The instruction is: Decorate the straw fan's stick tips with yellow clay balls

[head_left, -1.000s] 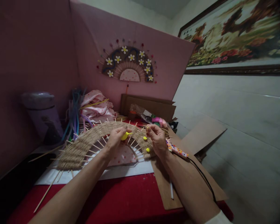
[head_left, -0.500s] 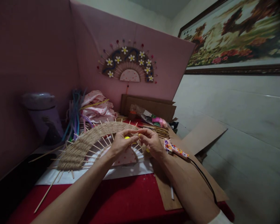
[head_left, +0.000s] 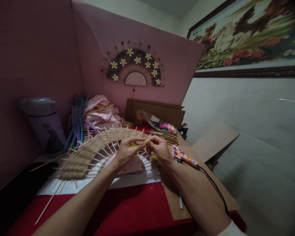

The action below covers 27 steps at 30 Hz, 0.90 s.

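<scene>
**Both hands pinch a yellow lump over the woven fan**

Hands are together now, fingertips almost meeting above the middle of the work. Left hand (head_left: pixel 125 152) is curled, thumb and forefinger closed on a small yellow lump (head_left: pixel 133 144) that only just peeps out between them. Right hand (head_left: pixel 159 150) comes in from the other side, its fingertips pinched on a tiny yellow bit (head_left: pixel 146 142) right at the edge of that lump; whether the two pieces are joined, I cannot tell from here. Another speck of yellow shows under the right palm, mostly hidden.

Beneath both hands lies the half-round woven fan (head_left: pixel 88 152), straw-coloured braid arched over thin wooden skewers that fan out like spokes. It rests on a white sheet (head_left: pixel 137 180) spread on the red table (head_left: pixel 127 209). The lump sits above the fan's right half, near the top of the arch.

Just beside the right wrist lies a spotted glue gun (head_left: pixel 185 156), its black cord trailing off along the forearm, on a sheet of brown cardboard (head_left: pixel 173 196). On the pink board behind hangs a finished fan with white flowers (head_left: pixel 135 67).
</scene>
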Each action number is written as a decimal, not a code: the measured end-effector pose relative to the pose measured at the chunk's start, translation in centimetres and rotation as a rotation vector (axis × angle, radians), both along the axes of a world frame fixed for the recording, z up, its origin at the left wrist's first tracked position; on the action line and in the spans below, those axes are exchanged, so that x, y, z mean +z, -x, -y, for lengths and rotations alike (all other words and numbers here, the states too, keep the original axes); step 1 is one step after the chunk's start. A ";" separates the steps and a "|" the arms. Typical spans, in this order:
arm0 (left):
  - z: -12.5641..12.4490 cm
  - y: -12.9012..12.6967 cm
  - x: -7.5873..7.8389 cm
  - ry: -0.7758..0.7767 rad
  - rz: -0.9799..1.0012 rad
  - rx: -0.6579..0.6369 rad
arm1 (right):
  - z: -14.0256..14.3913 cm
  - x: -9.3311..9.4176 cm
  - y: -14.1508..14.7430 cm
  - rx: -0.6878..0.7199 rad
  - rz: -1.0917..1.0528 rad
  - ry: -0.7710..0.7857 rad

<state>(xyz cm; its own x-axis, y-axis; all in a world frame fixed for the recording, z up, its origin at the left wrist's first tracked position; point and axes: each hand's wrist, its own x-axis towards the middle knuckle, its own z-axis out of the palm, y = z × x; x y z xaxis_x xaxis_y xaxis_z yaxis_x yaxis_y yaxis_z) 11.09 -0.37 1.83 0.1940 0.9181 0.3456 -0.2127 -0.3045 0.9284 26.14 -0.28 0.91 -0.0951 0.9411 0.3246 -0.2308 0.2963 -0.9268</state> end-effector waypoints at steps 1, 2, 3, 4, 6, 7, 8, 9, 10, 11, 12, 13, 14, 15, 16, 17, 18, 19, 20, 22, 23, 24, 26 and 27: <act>-0.1 0.0 -0.1 -0.010 0.005 0.011 | 0.0 -0.1 0.0 0.013 0.001 0.017; -0.1 -0.1 -0.2 -0.019 0.007 0.017 | -0.1 -0.2 -0.1 0.028 0.000 0.032; -0.2 -0.1 -0.2 -0.029 0.004 0.019 | -0.1 -0.2 -0.1 0.042 -0.001 0.042; -0.3 -0.1 -0.3 -0.040 -0.007 0.018 | -0.2 -0.3 -0.2 0.052 -0.001 0.047; -0.4 0.0 -0.6 -0.071 -0.043 0.023 | -0.2 -0.3 -0.1 0.062 -0.002 0.044; -0.5 0.0 -0.7 -0.091 -0.060 0.036 | -0.2 -0.2 -0.1 0.065 0.003 0.038; -0.6 0.0 -0.8 -0.111 -0.073 0.053 | -0.2 -0.2 -0.1 0.067 0.007 0.032; -0.7 0.1 -0.9 -0.130 -0.081 0.066 | -0.2 -0.1 -0.1 0.066 0.009 0.024; -0.7 0.1 -1.0 -0.143 -0.086 0.072 | -0.2 -0.1 0.0 0.064 0.007 0.019; -0.8 0.1 -1.0 -0.148 -0.089 0.073 | -0.2 -0.1 0.0 0.061 0.004 0.018; -0.8 0.2 -1.0 -0.144 -0.088 0.071 | -0.2 -0.1 0.0 0.054 -0.003 0.020; -0.9 0.2 -1.0 -0.131 -0.081 0.074 | -0.2 -0.1 0.0 0.046 -0.013 0.028; -0.9 0.3 -0.9 -0.111 -0.069 0.083 | -0.2 -0.1 0.0 0.038 -0.023 0.039; -1.0 0.3 -0.8 -0.089 -0.053 0.100 | -0.2 -0.1 -0.1 0.034 -0.035 0.051; -1.0 0.4 -0.7 -0.068 -0.040 0.121 | -0.2 -0.2 -0.1 0.035 -0.043 0.060; -1.1 0.5 -0.6 -0.053 -0.030 0.143 | -0.2 -0.2 -0.1 0.037 -0.050 0.062; -1.2 0.6 -0.6 -0.046 -0.027 0.162 | -0.2 -0.2 -0.1 0.040 -0.051 0.059; -1.2 0.7 -0.6 -0.047 -0.028 0.176 | -0.2 -0.3 -0.1 0.040 -0.049 0.050; -1.3 0.7 -0.6 -0.050 -0.031 0.186 | -0.2 -0.3 -0.1 0.039 -0.044 0.038; -1.3 0.8 -0.6 -0.043 -0.035 0.188 | -0.2 -0.2 -0.2 0.042 -0.037 0.015; -1.2 0.8 -0.6 -0.029 -0.028 0.183 | -0.2 -0.2 -0.2 0.054 -0.036 0.009; -1.2 0.8 -0.6 -0.008 -0.016 0.174 | -0.2 -0.2 -0.2 0.071 -0.039 0.007; -1.1 0.8 -0.4 0.041 0.021 0.160 | -0.2 -0.1 -0.2 0.108 -0.054 0.016; -1.1 0.9 -0.3 0.061 0.042 0.154 | -0.2 0.0 -0.2 0.122 -0.063 0.025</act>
<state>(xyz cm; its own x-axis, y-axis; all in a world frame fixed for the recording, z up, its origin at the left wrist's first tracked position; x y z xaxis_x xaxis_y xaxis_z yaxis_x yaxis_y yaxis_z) 10.22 0.69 1.49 0.0354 0.9553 0.2935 -0.2071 -0.2803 0.9373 26.36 -0.07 0.88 -0.1890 0.9316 0.3103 -0.3216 0.2399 -0.9160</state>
